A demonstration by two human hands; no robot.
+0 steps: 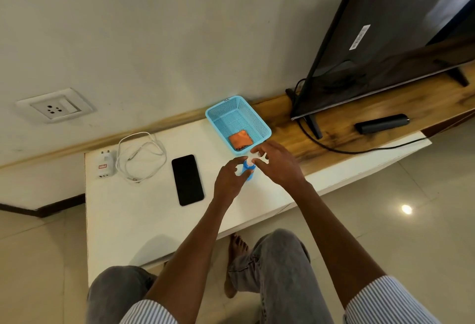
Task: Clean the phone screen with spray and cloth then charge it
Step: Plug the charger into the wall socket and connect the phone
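The left hand (229,179) grips the small blue plastic spray bottle (248,168); the right hand (276,163) pinches its white cap (251,156). It looks light, rigid, perhaps slippery.

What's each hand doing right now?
Left hand: holding the bottle.
Right hand: pinching the bottle's cap.

Black phone (187,180) flat, screen dark.

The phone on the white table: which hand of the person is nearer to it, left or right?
Left. The left hand holds the blue spray bottle just right of the phone; the right hand is farther right, fingers at the bottle's white cap.
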